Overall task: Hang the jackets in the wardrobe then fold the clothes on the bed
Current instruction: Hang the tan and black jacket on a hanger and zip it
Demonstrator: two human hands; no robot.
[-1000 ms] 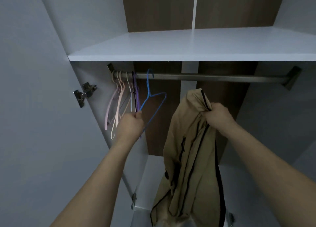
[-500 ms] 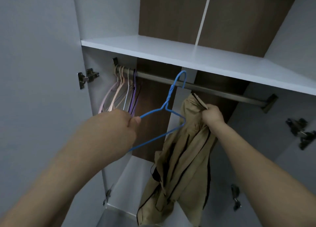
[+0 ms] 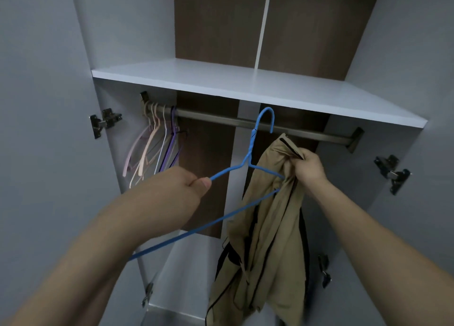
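Observation:
I face an open wardrobe. My left hand (image 3: pixel 181 190) grips the left shoulder of a blue wire hanger (image 3: pixel 253 148), held free of the metal rail (image 3: pixel 221 119) with its hook up in front of it. The hanger's right end reaches into a tan jacket with black trim (image 3: pixel 267 227). My right hand (image 3: pixel 309 166) grips that jacket bunched near its top, just below the rail. The rest of the jacket hangs down into the wardrobe.
Several pastel hangers (image 3: pixel 154 146) hang bunched at the rail's left end. A white shelf (image 3: pixel 245 84) sits just above the rail. Door hinges stick out at the left (image 3: pixel 104 123) and right (image 3: pixel 393 173) walls. A white floor panel (image 3: pixel 186 271) lies below.
My left hand lifted the blue hanger off the rail and carried it right, so its right end now meets the jacket. The jacket stays gripped in my right hand.

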